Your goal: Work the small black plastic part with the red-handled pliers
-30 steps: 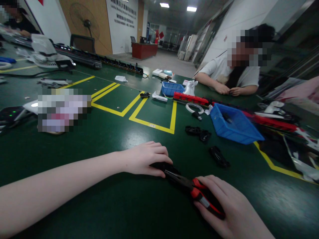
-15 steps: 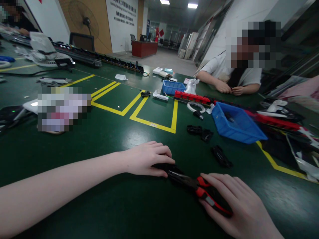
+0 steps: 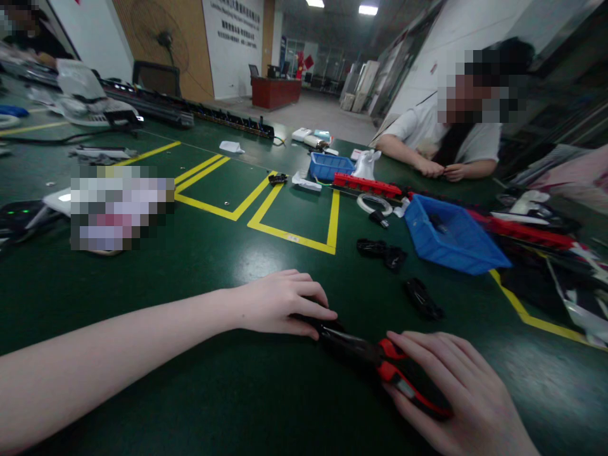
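Observation:
My right hand (image 3: 460,380) is wrapped round the red-and-black handles of a pair of pliers (image 3: 394,361). The pliers' dark jaws point left toward my left hand (image 3: 285,304). Thumb and fingers of that hand close on a small black item (image 3: 304,318) on the table, mostly hidden under them. Where the jaw tips meet the black item, I cannot tell whether they grip it. To the right lie a coiled black bundle (image 3: 422,297) and another black bundle (image 3: 381,252), both apart from my hands.
A blue bin (image 3: 451,244) stands at right, with a smaller blue bin (image 3: 330,166) farther back. A red strip (image 3: 365,185) runs behind them. Yellow tape (image 3: 294,239) marks the green table (image 3: 199,386). Across it sits a person (image 3: 441,142), hands together.
My right hand and the pliers have shifted slightly right and toward me. The left hand stays almost in place, still closed on the black item.

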The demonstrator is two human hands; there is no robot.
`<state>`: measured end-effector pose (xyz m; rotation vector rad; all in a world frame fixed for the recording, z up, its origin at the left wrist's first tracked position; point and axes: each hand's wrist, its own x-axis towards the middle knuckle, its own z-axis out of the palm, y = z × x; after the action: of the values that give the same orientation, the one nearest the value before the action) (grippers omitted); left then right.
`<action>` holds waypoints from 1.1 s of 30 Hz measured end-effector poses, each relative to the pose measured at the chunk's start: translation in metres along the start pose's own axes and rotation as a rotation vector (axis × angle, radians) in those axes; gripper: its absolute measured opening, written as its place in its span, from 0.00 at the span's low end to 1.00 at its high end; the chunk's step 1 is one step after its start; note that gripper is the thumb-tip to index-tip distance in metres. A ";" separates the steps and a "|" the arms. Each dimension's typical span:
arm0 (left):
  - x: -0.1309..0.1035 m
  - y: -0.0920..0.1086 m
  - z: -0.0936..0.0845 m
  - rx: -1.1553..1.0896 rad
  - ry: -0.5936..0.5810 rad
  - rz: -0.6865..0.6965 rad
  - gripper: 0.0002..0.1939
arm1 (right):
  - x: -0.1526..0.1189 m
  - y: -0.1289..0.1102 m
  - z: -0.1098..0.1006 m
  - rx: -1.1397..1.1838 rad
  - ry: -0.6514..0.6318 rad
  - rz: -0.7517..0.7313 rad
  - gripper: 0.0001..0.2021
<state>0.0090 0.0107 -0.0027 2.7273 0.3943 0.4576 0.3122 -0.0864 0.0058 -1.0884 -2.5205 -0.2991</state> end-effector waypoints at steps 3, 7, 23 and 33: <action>-0.001 -0.001 0.001 -0.032 0.016 0.015 0.17 | 0.002 -0.001 -0.001 -0.014 0.016 -0.021 0.24; -0.001 -0.001 0.002 -0.056 0.024 0.026 0.14 | 0.006 -0.005 -0.001 -0.030 0.021 -0.026 0.22; -0.001 0.001 0.001 -0.091 0.022 -0.010 0.10 | 0.009 -0.012 0.004 -0.021 0.002 0.012 0.22; 0.000 -0.002 0.000 -0.255 0.040 -0.050 0.08 | 0.007 -0.012 0.002 0.028 -0.048 0.052 0.21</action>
<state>0.0085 0.0125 -0.0035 2.4607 0.3851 0.5117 0.2988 -0.0893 0.0065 -1.1615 -2.5255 -0.2258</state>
